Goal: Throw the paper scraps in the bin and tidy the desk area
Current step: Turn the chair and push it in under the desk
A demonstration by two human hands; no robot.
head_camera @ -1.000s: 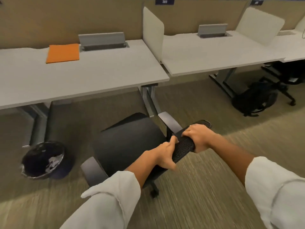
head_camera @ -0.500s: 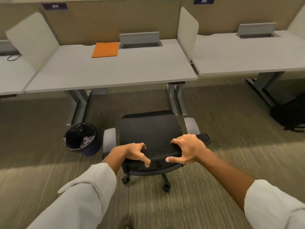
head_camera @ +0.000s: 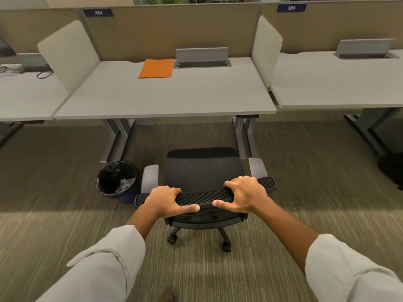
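Note:
A black mesh office chair (head_camera: pixel 204 168) on castors stands in front of the grey desk (head_camera: pixel 165 99), facing it. My left hand (head_camera: pixel 168 201) and my right hand (head_camera: pixel 244 195) both grip the top edge of its backrest, thumbs on the near side. To the left of the chair, by the desk's left leg, stands a dark bin (head_camera: pixel 116 178) with a black liner and crumpled paper scraps (head_camera: pixel 125 184) inside. An orange folder (head_camera: pixel 157 68) lies flat at the back of the desk.
A grey cable box (head_camera: pixel 201 57) sits at the desk's back edge. White dividers (head_camera: pixel 266 51) separate neighbouring desks on both sides. A dark bag (head_camera: pixel 392 168) lies on the carpet at far right. Cables (head_camera: pixel 43 74) lie on the left desk.
The chair has turned from an angle to square with the desk and now sits centred before it. Both hands stayed on the backrest, the left shifting to its left end.

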